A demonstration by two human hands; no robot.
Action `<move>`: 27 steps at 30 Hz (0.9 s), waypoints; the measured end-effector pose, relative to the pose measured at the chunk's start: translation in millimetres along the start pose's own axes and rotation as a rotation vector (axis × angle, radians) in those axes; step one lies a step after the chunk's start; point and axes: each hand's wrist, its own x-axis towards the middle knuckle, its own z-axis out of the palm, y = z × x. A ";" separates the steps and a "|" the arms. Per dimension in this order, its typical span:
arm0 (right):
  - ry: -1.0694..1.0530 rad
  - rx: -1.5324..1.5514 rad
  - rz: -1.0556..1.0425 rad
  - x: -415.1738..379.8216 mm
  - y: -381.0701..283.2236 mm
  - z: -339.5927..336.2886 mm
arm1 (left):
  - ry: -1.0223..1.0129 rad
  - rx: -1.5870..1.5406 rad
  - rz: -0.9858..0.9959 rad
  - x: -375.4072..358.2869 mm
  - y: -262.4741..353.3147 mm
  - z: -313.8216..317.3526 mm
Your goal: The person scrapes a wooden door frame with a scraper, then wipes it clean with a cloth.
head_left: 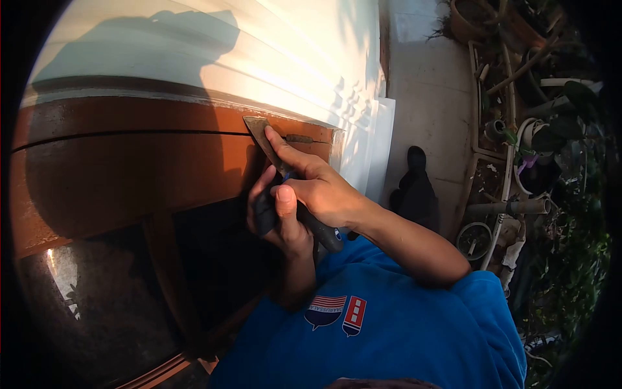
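My right hand (317, 185) grips a putty knife (262, 133), its index finger stretched along the worn metal blade. The blade's tip rests on a brown painted wooden frame (129, 117), near a dark gap between two boards. The knife's dark handle (324, 233) slants down toward my body. Just below, my left hand (295, 233) is closed, thumb up, round a dark rounded object (264, 214) in shadow; I cannot make out its kind. A small hinge (299, 138) sits on the gap right of the blade.
Pale wall panelling (278, 58) borders the frame, with a person's shadow on it. Dark glass panes (103, 298) lie at lower left. To the right run a tiled walkway (427, 97), plant pots (470, 19), pipes (512, 207) and foliage. A dark shoe (416, 157) shows on the tiles.
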 end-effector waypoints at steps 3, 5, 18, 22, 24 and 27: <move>0.012 0.134 0.053 6.0 -1.1 -0.2 | -0.019 0.052 0.011 2.9 -4.3 0.5; -0.006 0.155 0.070 0.6 -4.2 -3.3 | -0.006 0.034 -0.003 0.6 -3.2 2.4; -0.011 0.049 0.092 -2.7 -10.9 -3.3 | 0.030 -0.060 -0.023 -1.1 -0.5 2.3; -0.049 -0.016 0.037 0.1 -41.2 18.1 | 0.030 -0.197 0.077 9.6 19.8 -8.5; -0.048 0.019 0.042 2.8 -53.5 25.5 | 0.050 -0.248 0.093 19.6 27.4 -7.9; -0.060 0.020 0.007 2.9 -65.4 30.0 | 0.072 -0.179 0.071 23.2 36.0 -10.3</move>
